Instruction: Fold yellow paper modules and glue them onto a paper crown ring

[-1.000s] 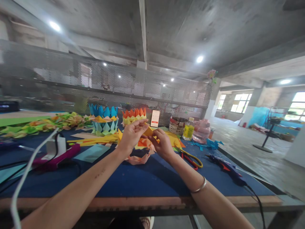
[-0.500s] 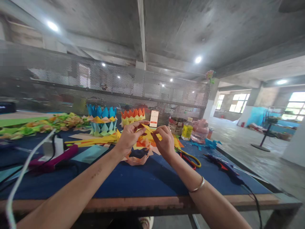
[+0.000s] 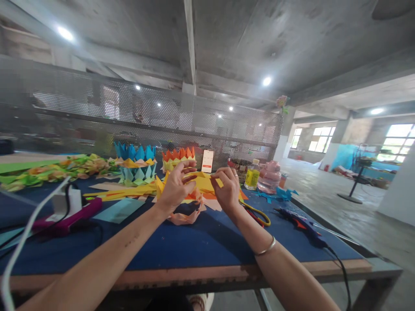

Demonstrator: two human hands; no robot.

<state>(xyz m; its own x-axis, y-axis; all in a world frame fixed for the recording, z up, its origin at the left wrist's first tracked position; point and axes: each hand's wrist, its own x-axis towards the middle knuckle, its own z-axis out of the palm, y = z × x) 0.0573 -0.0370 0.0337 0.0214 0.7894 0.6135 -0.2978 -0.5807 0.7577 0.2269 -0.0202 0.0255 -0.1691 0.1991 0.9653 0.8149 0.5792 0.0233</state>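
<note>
My left hand [image 3: 173,188] and my right hand [image 3: 227,190] are raised side by side over the blue table [image 3: 194,244]. Both pinch a folded yellow paper piece [image 3: 203,180] stretched between them, fingers closed on its edges. Just below the hands lies a pink and orange paper ring [image 3: 186,211] with pointed folds. A thin bangle [image 3: 265,249] circles my right wrist.
Behind stand a blue paper crown [image 3: 134,162] and an orange one [image 3: 179,156], a phone [image 3: 207,160], a yellow bottle [image 3: 252,175] and a pink jar [image 3: 269,178]. Scissors [image 3: 257,212] and a blue glue gun [image 3: 300,222] lie right, a purple glue gun [image 3: 65,216] left. Mesh screen behind.
The yellow paper has been pulled out wider between my hands, and both hands have risen slightly. The view has shifted a little to the right.
</note>
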